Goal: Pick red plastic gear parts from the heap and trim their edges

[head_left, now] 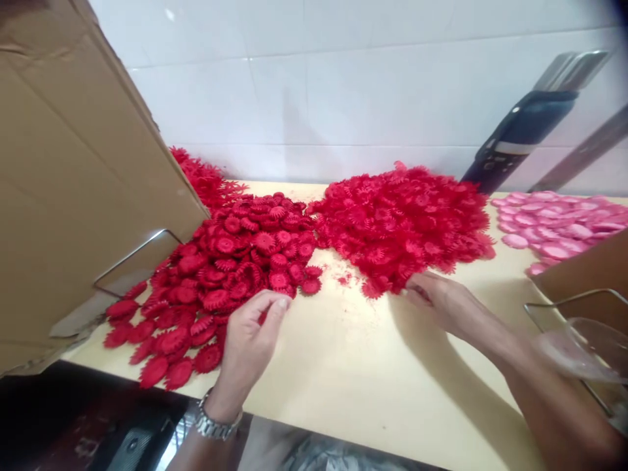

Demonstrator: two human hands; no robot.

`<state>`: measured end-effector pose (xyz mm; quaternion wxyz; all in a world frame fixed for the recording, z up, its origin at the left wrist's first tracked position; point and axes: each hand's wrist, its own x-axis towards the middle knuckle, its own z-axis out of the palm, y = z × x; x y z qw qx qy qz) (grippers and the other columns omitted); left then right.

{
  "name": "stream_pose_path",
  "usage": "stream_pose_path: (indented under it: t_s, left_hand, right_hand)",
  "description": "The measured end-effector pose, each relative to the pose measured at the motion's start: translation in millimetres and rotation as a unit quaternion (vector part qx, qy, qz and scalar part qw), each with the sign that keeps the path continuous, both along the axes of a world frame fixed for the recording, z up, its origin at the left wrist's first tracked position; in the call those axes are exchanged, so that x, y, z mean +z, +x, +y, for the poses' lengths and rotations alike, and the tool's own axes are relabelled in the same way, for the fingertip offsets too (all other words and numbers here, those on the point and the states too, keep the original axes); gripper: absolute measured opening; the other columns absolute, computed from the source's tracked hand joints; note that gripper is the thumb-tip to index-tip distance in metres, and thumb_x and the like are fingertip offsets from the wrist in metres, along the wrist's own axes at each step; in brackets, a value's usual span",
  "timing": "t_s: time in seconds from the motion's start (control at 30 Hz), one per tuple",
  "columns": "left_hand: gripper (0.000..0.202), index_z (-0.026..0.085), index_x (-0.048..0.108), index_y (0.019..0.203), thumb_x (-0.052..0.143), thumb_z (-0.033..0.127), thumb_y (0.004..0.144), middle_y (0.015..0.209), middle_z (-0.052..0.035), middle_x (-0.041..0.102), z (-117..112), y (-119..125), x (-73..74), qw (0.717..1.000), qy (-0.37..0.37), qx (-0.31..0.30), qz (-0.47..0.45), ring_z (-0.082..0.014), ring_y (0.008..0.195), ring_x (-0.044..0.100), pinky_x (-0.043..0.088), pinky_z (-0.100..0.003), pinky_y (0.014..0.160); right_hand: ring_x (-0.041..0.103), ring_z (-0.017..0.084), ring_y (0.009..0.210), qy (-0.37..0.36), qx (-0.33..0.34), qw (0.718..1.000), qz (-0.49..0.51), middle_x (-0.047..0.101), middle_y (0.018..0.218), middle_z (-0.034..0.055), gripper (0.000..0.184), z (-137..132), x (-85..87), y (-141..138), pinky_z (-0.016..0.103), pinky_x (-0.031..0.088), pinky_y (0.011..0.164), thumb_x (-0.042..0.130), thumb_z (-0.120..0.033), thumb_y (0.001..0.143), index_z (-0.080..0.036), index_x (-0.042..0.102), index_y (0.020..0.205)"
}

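Two red heaps fill the head view. Our left hand [252, 333] sits at the near edge of the thicker red flower pieces [230, 275], fingers drawn narrow, thumb to fingertips. Our right hand [439, 301] touches the loose flat red petals [402, 222]; we cannot tell its grip. Both heaps lie on the worktop [353, 366]. We judge the work partway through, with plenty of loose petals left.
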<state>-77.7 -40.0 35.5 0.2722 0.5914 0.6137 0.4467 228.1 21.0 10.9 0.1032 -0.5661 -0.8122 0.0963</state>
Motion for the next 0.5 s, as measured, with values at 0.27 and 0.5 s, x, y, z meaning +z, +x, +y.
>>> stream_pose_path:
  t_s: [0.27, 0.5]
  left_hand:
    - [0.014, 0.016, 0.060, 0.079, 0.047, 0.017, 0.084, 0.076, -0.0034, 0.061, -20.9, 4.6, -22.3, 0.987, 0.095, -0.067, 0.112, -0.0125, 0.074, 0.059, 0.044, -0.022, 0.067]
    - [0.013, 0.017, 0.055, 0.082, 0.045, 0.009, 0.084, 0.079, -0.0035, 0.059, -30.7, 8.9, -27.0, 0.979, 0.121, -0.100, 0.132, -0.0123, 0.077, 0.056, 0.044, -0.023, 0.071]
  right_hand:
    - [0.041, 0.011, 0.044, 0.006, -0.042, 0.992, -0.117, 0.047, 0.049, -0.0017, 0.029, -5.9, 31.5, -33.3, 0.024, 0.019, 0.047, 0.039, -0.027, 0.082, -0.019, 0.044, 0.055]
    - [0.057, 0.014, 0.070, 0.051, 0.106, 0.992, -0.054, 0.062, 0.087, 0.0040, 0.019, 15.1, 29.9, -121.8, 0.022, 0.026, 0.050, 0.041, -0.025, 0.086, -0.020, 0.060, 0.084]
